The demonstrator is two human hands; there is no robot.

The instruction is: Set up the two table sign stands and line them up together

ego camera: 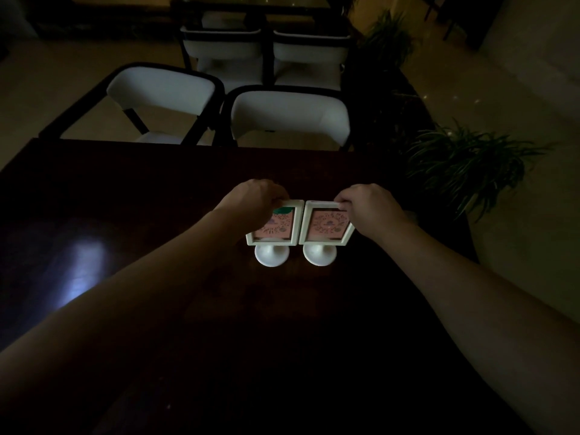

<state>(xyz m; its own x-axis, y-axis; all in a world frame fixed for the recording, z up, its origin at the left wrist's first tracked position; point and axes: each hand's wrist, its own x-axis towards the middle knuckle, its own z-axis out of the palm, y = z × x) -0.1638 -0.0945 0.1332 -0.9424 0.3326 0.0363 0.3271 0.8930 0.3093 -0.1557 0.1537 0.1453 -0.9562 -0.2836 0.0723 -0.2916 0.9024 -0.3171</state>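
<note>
Two white sign stands stand upright side by side on the dark table (157, 309), their frames almost touching. Each has a round white foot and a pink card in its frame. My left hand (251, 199) grips the top left corner of the left sign stand (276, 229). My right hand (370, 205) pinches the top right corner of the right sign stand (323, 229). Both hands cover the outer upper parts of the frames.
Two white chairs (288, 114) with dark frames stand at the table's far edge, with more chairs behind. A leafy potted plant (464, 164) sits close to the table's right side. The room is dim; a light patch (81, 271) reflects on the table's left.
</note>
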